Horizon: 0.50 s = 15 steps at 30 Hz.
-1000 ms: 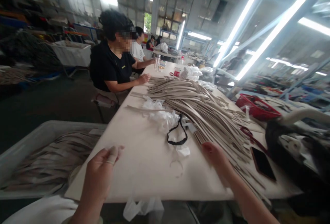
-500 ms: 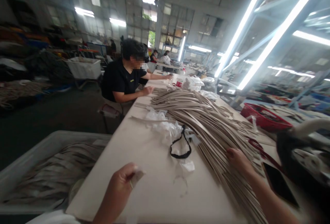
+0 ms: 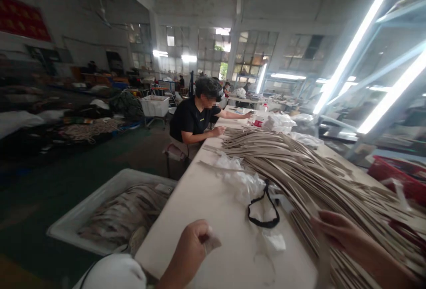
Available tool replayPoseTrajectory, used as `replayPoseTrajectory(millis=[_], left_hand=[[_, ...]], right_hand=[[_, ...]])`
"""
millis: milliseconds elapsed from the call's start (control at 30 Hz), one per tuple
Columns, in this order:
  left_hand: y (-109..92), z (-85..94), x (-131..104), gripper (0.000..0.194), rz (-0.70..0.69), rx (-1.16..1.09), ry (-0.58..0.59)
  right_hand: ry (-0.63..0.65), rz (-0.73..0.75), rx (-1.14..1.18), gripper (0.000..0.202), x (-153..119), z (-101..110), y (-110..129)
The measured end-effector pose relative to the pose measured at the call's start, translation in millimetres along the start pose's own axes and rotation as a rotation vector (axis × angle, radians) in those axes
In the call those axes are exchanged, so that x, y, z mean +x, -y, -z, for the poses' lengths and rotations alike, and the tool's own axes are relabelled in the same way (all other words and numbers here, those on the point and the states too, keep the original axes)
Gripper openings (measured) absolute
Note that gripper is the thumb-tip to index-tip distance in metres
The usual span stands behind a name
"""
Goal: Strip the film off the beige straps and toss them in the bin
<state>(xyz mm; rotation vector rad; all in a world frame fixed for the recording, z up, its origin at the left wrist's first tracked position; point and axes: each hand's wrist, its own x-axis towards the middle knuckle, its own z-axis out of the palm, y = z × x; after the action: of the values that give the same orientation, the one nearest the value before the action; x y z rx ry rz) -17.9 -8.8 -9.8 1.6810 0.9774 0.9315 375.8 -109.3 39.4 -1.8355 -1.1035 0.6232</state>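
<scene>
My left hand (image 3: pixel 193 245) is closed in a pinch above the near part of the table (image 3: pixel 189 200), with a small pale piece (image 3: pixel 213 241) sticking out of its fingertips; its kind is unclear. On the other side, my right hand (image 3: pixel 342 232) grips one flat beige strap (image 3: pixel 322 253), which stands up from the pile and hangs toward me. A thick pile of similar straps (image 3: pixel 299 165) runs along the table beneath and beyond that hand. Between my hands lies a black loop of band (image 3: pixel 264 223), close to crumpled clear plastic (image 3: pixel 238 173).
A white tub (image 3: pixel 129 176) of straps stands on the floor at left. Across the table's left edge sits a co-worker in a black top (image 3: pixel 189 120), hands on the tabletop. A red basket (image 3: pixel 396 173) is at right, near slanted light tubes (image 3: pixel 359 45).
The camera view has swung left. My right hand, earlier low on the strap pile, now holds one strap lifted from it. My left hand keeps its pinch.
</scene>
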Motion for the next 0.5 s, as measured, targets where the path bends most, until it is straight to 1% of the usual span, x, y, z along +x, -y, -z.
replayPoseTrajectory(millis=[33,67,100,133,167,233,267,333,400,500], left_hand=[[-2.9,0.2,-1.5,0.038,-0.004,-0.001,0.008],[-5.6,0.7,-3.0,0.038,-0.011,0.000,0.016],[-8.0,1.5,-4.2,0.038,-0.023,0.001,0.025],[-9.9,2.4,-5.2,0.038,-0.039,0.003,0.035],[-11.2,3.5,-5.8,0.038,-0.053,0.006,0.041],[-12.7,5.9,-6.6,0.037,-0.076,0.015,0.043],[-13.2,7.1,-6.8,0.036,-0.085,0.019,0.041],[-13.9,9.4,-7.2,0.035,-0.092,0.026,0.033],[-14.6,11.2,-7.5,0.036,-0.087,0.032,0.019],[-14.7,12.7,-7.8,0.033,-0.092,0.025,0.023]], right_hand=[[0.127,-0.023,0.179,0.035,-9.9,-21.8,18.3],[0.202,-0.021,0.352,0.036,-20.3,-44.0,36.1],[0.223,0.004,0.502,0.037,-30.2,-65.9,52.9],[0.223,0.051,0.617,0.037,-39.1,-86.5,68.2],[0.197,0.113,0.694,0.035,-46.3,-105.2,81.6],[0.122,0.276,0.762,0.032,-55.2,-134.3,102.2],[0.103,0.340,0.766,0.030,-57.0,-144.3,109.7],[0.102,0.418,0.755,0.026,-57.0,-155.6,120.1],[0.097,0.449,0.741,0.024,-53.9,-158.3,126.0],[0.053,0.489,0.723,0.024,-47.2,-154.8,129.7]])
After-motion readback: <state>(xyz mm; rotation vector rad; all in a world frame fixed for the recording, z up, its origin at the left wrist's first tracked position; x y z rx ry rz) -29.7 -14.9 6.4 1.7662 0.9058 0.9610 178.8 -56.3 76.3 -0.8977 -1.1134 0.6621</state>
